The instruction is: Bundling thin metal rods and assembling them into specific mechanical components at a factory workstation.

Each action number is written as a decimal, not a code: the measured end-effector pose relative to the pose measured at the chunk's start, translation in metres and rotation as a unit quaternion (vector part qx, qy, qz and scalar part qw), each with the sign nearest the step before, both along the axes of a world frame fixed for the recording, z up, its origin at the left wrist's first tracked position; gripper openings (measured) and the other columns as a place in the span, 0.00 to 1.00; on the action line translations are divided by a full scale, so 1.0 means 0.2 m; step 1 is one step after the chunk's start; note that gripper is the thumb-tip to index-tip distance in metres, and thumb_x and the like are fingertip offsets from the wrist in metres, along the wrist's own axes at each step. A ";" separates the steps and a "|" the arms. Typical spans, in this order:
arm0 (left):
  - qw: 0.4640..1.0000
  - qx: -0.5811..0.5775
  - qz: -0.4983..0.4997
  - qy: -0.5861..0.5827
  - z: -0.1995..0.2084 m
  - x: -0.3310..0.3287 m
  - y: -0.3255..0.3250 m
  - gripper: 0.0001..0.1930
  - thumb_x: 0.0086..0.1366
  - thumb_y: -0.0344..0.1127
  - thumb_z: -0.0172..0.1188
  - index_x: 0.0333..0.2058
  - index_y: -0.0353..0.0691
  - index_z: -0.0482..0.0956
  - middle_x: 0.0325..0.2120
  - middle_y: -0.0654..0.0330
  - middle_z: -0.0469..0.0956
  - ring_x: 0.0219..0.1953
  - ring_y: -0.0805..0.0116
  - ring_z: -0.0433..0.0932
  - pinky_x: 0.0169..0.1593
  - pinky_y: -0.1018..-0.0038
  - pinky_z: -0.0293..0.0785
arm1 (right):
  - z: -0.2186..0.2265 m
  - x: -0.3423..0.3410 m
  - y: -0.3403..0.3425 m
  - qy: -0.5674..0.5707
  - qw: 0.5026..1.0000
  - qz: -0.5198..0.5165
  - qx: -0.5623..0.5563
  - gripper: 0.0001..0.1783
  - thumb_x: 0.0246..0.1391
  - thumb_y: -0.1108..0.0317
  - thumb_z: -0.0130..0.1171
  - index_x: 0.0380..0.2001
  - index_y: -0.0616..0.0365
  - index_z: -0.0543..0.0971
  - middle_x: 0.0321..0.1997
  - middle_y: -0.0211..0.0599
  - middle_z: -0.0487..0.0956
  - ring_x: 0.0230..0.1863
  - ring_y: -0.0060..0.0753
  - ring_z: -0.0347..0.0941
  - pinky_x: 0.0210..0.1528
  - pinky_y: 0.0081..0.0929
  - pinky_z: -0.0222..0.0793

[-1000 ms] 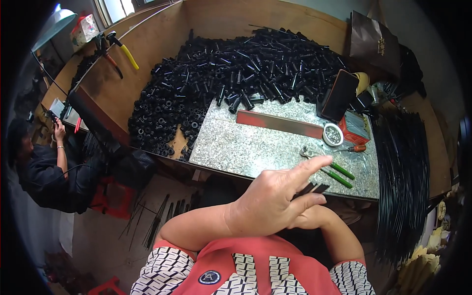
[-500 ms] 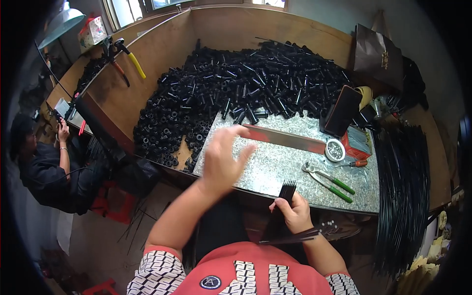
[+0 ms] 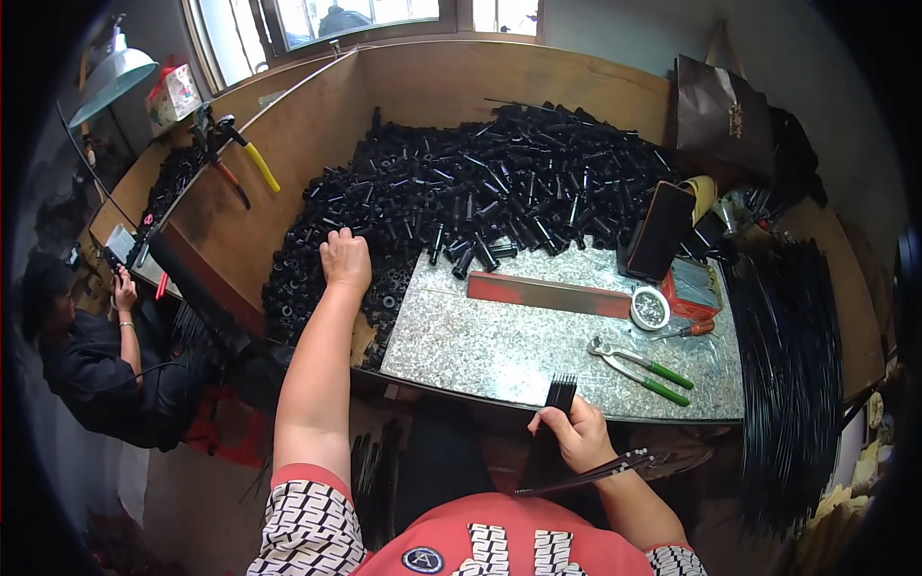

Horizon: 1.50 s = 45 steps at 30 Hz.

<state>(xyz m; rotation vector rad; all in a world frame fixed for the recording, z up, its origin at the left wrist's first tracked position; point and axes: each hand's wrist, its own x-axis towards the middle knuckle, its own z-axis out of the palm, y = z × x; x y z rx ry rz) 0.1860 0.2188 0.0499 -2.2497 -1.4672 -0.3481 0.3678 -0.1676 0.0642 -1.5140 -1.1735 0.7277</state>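
My left hand (image 3: pixel 346 261) reaches over the left part of a big heap of black tubular parts (image 3: pixel 480 173). Its fingers are curled down among small black ring-ended pieces (image 3: pixel 293 288), and the fingertips are hidden, so what they grip cannot be seen. Near the front edge of the speckled tabletop, my right hand (image 3: pixel 581 437) is closed around a bundle of thin black rods (image 3: pixel 561 392). The bundle's upper ends stick up past the thumb. More dark rods with pale-dotted ends (image 3: pixel 624 463) show below that hand, by the forearm.
On the speckled top (image 3: pixel 461 336) lie a red-and-grey bar (image 3: pixel 547 293), green-handled pincers (image 3: pixel 642 370), a white bowl (image 3: pixel 650 307), a screwdriver (image 3: pixel 693 329) and a propped phone (image 3: pixel 661 230). Long black rods (image 3: pixel 783 384) hang at right. Wooden boards (image 3: pixel 288 125) enclose the heap. A co-worker (image 3: pixel 96 355) sits left.
My left hand has moved away from above the tabletop, left and forward onto the heap, its fingers now curled. My right hand keeps the rod bundle in about the same place. The view has tilted slightly upward.
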 end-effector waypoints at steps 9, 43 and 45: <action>0.877 -0.033 -0.273 -0.394 0.13 0.16 -0.46 0.09 0.63 0.29 0.56 0.40 0.31 0.77 0.33 0.50 0.79 0.35 0.58 0.78 0.41 0.67 0.73 | -0.02 0.02 0.01 0.019 0.999 0.019 -0.034 0.11 0.62 0.68 0.51 0.28 0.64 0.76 0.26 0.34 0.81 0.28 0.23 0.76 0.34 0.22 0.71; 0.209 -0.644 -0.254 -0.691 -0.03 0.35 -1.15 0.18 0.67 0.27 0.52 0.55 0.33 0.69 0.43 0.51 0.79 0.43 0.67 0.79 0.49 0.73 0.76 | -0.10 0.04 0.06 0.117 0.991 0.061 -0.032 0.12 0.65 0.65 0.49 0.33 0.63 0.75 0.29 0.33 0.80 0.31 0.20 0.74 0.35 0.21 0.71; 0.190 -0.655 -0.260 -0.684 -0.03 0.35 -1.16 0.18 0.67 0.27 0.52 0.56 0.32 0.69 0.44 0.50 0.78 0.43 0.66 0.79 0.49 0.73 0.77 | -0.09 0.04 0.06 0.112 0.991 0.060 -0.038 0.12 0.65 0.65 0.49 0.34 0.63 0.75 0.29 0.33 0.80 0.31 0.20 0.75 0.35 0.21 0.71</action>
